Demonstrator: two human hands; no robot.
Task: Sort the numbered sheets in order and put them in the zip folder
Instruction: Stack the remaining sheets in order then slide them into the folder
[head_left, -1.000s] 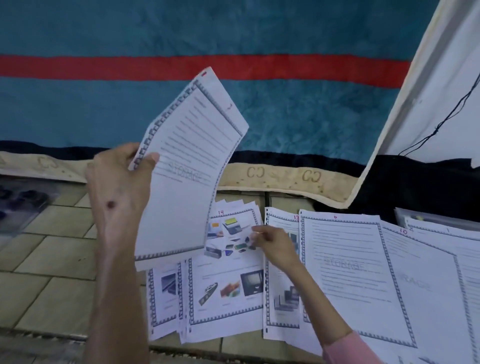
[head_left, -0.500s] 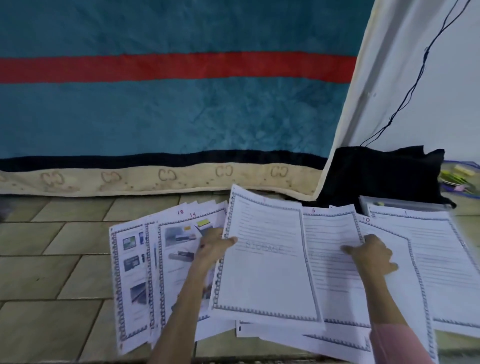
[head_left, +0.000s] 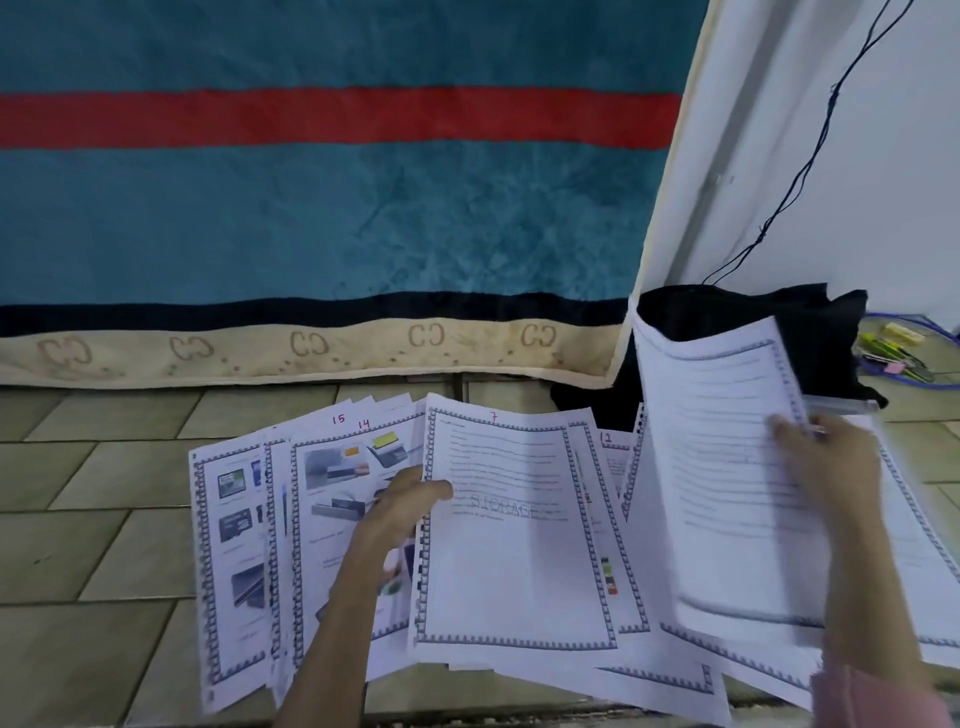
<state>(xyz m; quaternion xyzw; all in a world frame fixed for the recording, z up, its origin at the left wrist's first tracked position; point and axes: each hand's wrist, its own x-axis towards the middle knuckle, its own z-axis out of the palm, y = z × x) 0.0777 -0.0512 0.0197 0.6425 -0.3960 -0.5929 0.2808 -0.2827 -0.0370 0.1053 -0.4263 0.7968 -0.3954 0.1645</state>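
Light and floppy, the sheet (head_left: 727, 467) bows upward right of sheet 7 (head_left: 514, 530), pinched at its right edge by the right hand (head_left: 826, 467), while the left hand (head_left: 410, 509) pinches sheet 7's left edge on the floor; an edge pinch seems best.

dim, even indoor light with soft shadows; the raised sheet (head_left: 727, 467) and right hand (head_left: 831, 467) smear with motion blur; wide-angle bending at edges.

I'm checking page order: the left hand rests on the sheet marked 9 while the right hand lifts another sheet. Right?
Not quite. The head view shows the left hand on the sheet marked 7, not 9. The right hand does lift another sheet.
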